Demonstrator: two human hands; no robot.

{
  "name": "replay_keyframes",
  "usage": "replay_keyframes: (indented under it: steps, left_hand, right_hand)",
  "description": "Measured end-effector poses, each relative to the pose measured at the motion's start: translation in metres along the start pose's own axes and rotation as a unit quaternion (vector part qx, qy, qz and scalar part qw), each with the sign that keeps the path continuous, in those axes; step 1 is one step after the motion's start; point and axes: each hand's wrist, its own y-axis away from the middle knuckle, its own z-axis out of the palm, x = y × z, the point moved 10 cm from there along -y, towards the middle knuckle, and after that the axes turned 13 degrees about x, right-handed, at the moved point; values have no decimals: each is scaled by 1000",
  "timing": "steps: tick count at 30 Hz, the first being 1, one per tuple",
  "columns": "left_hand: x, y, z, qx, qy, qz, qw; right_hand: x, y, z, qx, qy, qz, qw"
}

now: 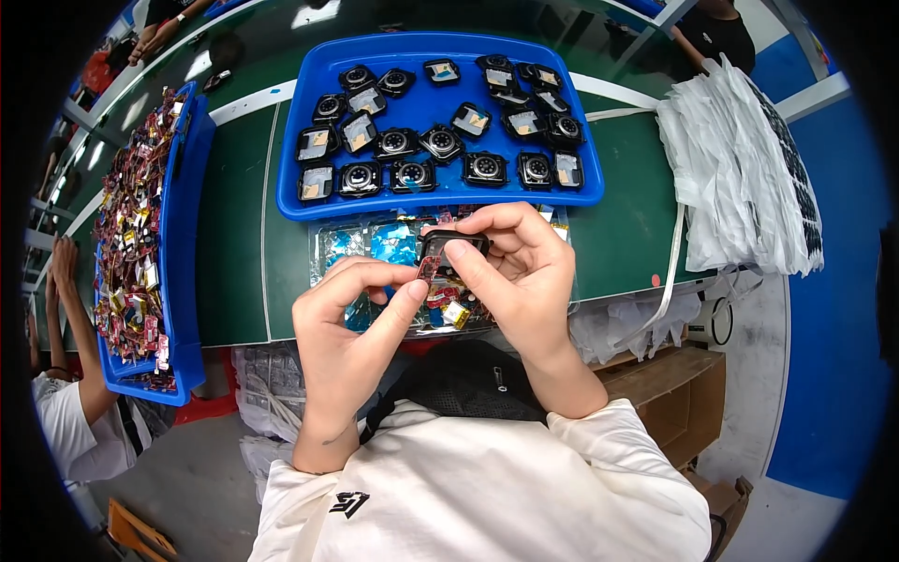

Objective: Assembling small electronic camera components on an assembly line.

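Observation:
My right hand [515,267] is closed around a black smartwatch case [456,245], thumb across its face and fingers behind it. Between the thumb and index finger of my left hand [361,304] is a small red circuit board [429,269], right at the case's left edge; whether the two are joined cannot be seen. Both hands are above a clear plastic tray [323,245] holding blue film pieces [393,242], red boards and a small silver-yellow battery [456,314]. Behind them, a blue tray [292,192] carries several black watch cases [395,142], some showing round sensor backs, others their inner parts.
At the left, a long blue bin [194,281] is heaped with red boards and batteries [131,244]. A stack of white plastic sleeves [726,178] stands at the right of the green table [234,234]. Below is a cardboard box [670,398]. Other people's arms [75,309] show at the left.

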Motion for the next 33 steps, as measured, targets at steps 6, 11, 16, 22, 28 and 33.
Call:
replay_keyframes:
  steps: [6,11,16,22,28,33]
  left_hand:
    - [-21,7,10,-24,185,-157,970]
    - [-34,8,10,-27,169,-180,969]
    - [-32,5,4,31,149,-161,975]
    - [-35,1,2,31,122,-127,984]
    - [-33,-3,7,8,133,-120,984]
    - [-30,-5,10,8,120,-96,988]
  right_hand:
    - [-3,4,2,-22,21,-45,999]
    - [-10,7,4,-34,67,-95,993]
    - [-9,9,7,-46,37,-62,996]
    - [3,10,3,-42,5,10,999]
    - [6,7,7,-66,39,41,996]
    - [-1,-3,8,-94,71,16,993]
